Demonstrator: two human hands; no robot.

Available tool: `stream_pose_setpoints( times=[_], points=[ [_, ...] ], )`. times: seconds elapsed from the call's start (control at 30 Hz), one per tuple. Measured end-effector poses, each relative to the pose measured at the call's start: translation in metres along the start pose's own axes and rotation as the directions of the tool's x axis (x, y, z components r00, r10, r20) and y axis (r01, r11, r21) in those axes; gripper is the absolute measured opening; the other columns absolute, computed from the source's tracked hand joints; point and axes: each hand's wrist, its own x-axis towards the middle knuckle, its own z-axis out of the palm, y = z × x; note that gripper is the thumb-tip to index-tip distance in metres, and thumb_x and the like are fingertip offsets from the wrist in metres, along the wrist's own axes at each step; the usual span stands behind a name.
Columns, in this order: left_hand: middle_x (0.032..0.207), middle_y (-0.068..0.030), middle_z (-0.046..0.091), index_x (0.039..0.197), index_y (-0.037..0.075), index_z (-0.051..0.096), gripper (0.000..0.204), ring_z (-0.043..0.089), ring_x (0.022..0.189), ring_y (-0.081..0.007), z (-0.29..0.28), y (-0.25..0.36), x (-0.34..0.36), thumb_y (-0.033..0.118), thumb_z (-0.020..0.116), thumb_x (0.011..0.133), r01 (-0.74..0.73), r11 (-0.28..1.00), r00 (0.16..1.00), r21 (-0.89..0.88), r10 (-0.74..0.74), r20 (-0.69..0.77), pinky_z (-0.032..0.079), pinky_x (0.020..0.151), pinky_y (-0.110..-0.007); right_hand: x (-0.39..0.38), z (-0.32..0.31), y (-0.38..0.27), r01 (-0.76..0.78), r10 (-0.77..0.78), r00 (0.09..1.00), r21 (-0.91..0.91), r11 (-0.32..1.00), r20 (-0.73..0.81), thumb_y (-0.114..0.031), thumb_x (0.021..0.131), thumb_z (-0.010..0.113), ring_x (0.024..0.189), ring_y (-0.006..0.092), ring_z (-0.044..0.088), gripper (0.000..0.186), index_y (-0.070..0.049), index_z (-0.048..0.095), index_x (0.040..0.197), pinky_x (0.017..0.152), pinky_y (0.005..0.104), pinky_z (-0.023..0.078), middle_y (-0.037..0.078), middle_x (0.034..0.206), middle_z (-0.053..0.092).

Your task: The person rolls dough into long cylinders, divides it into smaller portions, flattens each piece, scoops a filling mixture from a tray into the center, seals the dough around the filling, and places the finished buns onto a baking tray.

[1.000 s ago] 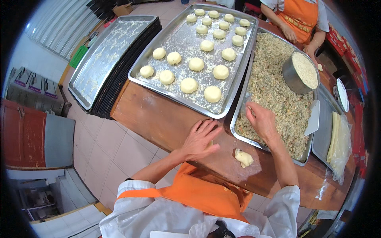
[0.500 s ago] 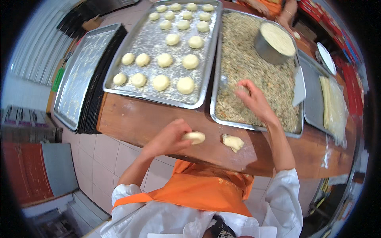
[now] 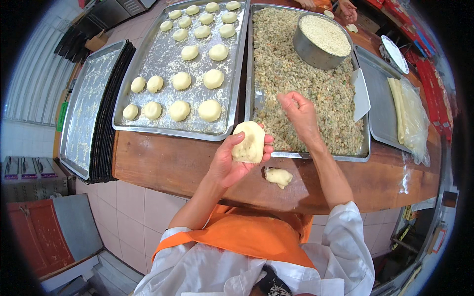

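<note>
A flattened round of pale dough (image 3: 248, 143) lies across the palm of my left hand (image 3: 231, 160), its fingers curled up around the edge. My right hand (image 3: 300, 118) is over the near left part of a metal tray (image 3: 316, 157) of chopped, speckled filling (image 3: 306, 93). Its fingers are bent inward, and whatever they hold is hidden. A loose lump of dough (image 3: 278, 177) rests on the wooden table (image 3: 222, 192) below the tray. To the left, a floured baking tray (image 3: 148, 86) bears several round dough buns (image 3: 179, 111) in rows.
A round metal tin of pale grains (image 3: 323, 42) and a white scraper (image 3: 361, 93) sit on the filling. Farther right, a tray (image 3: 377, 98) has dough strips (image 3: 399, 113) beside plastic wrap. Stacked trays (image 3: 94, 108) stand left. Another person's hand (image 3: 348, 11) is at the far side.
My left hand has moved right and up and turned palm up, bringing the dough round into full view. My right hand's fingers have drawn in over the filling. The view has shifted slightly.
</note>
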Motion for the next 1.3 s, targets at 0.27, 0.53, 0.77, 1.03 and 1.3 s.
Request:
stream_pose_setpoints(
  times=[0.27,0.53,0.77,1.03,1.3],
  points=[
    [0.12,-0.0209,0.049,0.125,0.005,0.04,0.052,0.055,0.1,-0.0293,0.015,-0.002,0.023,0.037,0.051,0.086,-0.083,0.995,0.994,0.053,0.087,-0.061,0.046,0.087,-0.04,0.004,-0.007,0.002,-0.159,0.153,0.984,0.068,0.985,0.09,-0.029,0.087,0.056,0.065,0.008,0.047,0.023,-0.006,0.058,0.087,0.056,0.022,0.037,-0.001,0.072,0.055],
    [0.122,-0.0074,0.051,0.124,0.014,0.045,0.034,0.052,0.106,-0.0183,-0.003,0.003,0.059,0.03,0.04,0.094,-0.176,0.984,0.98,-0.035,0.172,-0.1,0.044,0.086,-0.035,-0.017,-0.016,-0.004,-0.022,-0.018,0.982,0.21,0.978,0.188,-0.01,0.088,0.048,0.092,0.0179,0.056,0.036,-0.002,0.045,0.123,0.078,0.0299,0.046,0.008,0.101,0.056],
    [0.127,-0.0055,0.042,0.135,0.015,0.029,0.045,0.039,0.119,-0.0186,0.004,-0.032,0.08,0.038,0.024,0.097,-0.294,0.895,0.918,0.335,0.362,-0.16,0.03,0.101,-0.034,-0.036,0.001,0.0,0.553,-0.556,0.826,-0.333,0.764,0.095,0.005,0.08,0.052,0.095,0.0242,0.059,0.025,-0.001,0.057,0.104,0.083,0.0324,0.047,0.013,0.104,0.061],
    [0.132,-0.0177,0.039,0.119,0.001,0.051,0.032,0.038,0.122,-0.0276,0.019,0.001,0.061,0.008,0.048,0.088,-0.533,-0.214,0.669,0.818,0.486,0.563,0.031,0.1,-0.036,-0.042,-0.02,-0.011,0.082,-0.159,0.961,0.314,0.946,0.227,0.001,0.083,0.055,0.1,0.012,0.052,0.024,-0.001,0.057,0.107,0.084,0.0263,0.044,0.005,0.111,0.054],
    [0.099,-0.0133,0.059,0.099,-0.002,0.058,0.019,0.057,0.091,-0.018,0.029,-0.027,0.077,0.013,0.051,0.088,-0.632,0.569,0.746,0.526,0.631,0.214,0.045,0.081,-0.03,-0.055,0.004,-0.014,0.454,-0.459,0.884,-0.066,0.888,-0.087,0.005,0.075,0.06,0.085,0.0231,0.061,0.026,0.0,0.06,0.101,0.074,0.0289,0.048,0.013,0.096,0.06]
  ],
)
